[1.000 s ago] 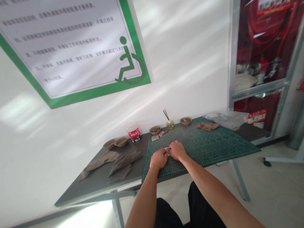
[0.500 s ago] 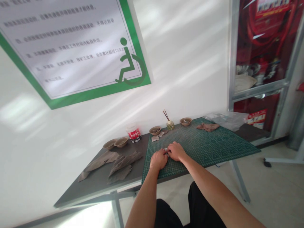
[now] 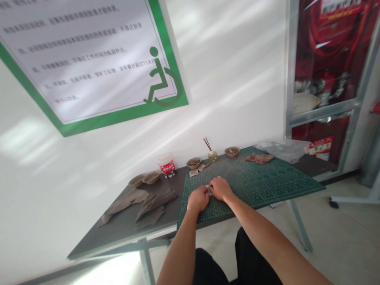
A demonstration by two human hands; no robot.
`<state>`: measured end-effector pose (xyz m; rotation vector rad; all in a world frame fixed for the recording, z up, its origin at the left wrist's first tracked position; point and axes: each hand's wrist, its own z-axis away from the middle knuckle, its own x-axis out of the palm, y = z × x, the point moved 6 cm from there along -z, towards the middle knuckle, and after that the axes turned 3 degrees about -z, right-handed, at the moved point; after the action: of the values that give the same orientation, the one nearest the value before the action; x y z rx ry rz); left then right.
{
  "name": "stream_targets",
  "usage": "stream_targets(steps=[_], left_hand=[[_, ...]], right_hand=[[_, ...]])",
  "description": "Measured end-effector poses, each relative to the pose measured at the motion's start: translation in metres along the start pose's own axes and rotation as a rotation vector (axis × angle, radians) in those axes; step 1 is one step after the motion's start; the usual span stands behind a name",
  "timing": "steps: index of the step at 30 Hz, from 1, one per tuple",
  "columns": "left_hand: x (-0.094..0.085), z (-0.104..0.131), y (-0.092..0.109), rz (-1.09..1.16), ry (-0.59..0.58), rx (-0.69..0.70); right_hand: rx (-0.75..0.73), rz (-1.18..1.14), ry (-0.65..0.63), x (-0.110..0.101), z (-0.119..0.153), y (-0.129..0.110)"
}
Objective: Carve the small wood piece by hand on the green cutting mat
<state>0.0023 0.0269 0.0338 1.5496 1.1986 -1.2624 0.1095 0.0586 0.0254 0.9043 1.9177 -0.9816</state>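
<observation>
My left hand [image 3: 198,198] and my right hand [image 3: 220,188] meet over the green cutting mat [image 3: 252,186] near its front left part. Their fingertips pinch a small pale piece [image 3: 209,190], mostly covered by the fingers, so its kind does not show. Just beyond the hands lie two flat pale squares [image 3: 194,173], beside a small brown bowl [image 3: 194,162] with small pieces in it.
Left of the mat, several pieces of grey-brown driftwood [image 3: 127,202] lie on the dark table [image 3: 97,241]. Two brown bowls [image 3: 151,177], a red-labelled jar [image 3: 167,164], a reed bottle [image 3: 212,156] and another bowl [image 3: 232,151] line the back. A crumpled cloth [image 3: 259,158] and plastic bag [image 3: 283,149] lie right.
My right hand has shifted very slightly at the small pale piece, a little more of which shows between the fingers. My left hand stays in place.
</observation>
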Motion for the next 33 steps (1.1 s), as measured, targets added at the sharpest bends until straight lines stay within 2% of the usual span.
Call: stream_targets(steps=[7,17,28,33], left_hand=[[-0.0015,0.0017,0.0013,0.012,-0.036,-0.041],[0.0042,-0.0018,-0.0039,0.057,-0.023,-0.034],[0.0028,-0.0009,-0.0033,0.033,-0.022,-0.042],[0.0031,-0.0009,-0.0019,0.008,-0.012,-0.018]], right_hand=[[-0.027,0.025,-0.023,0.0012,-0.0006,-0.0010],[-0.122,-0.002,-0.050,-0.0031,0.0035,-0.0084],[-0.006,0.027,0.003,0.0006,0.0029,-0.0008],[-0.003,0.035,0.009,0.0029,-0.0015,0.0011]])
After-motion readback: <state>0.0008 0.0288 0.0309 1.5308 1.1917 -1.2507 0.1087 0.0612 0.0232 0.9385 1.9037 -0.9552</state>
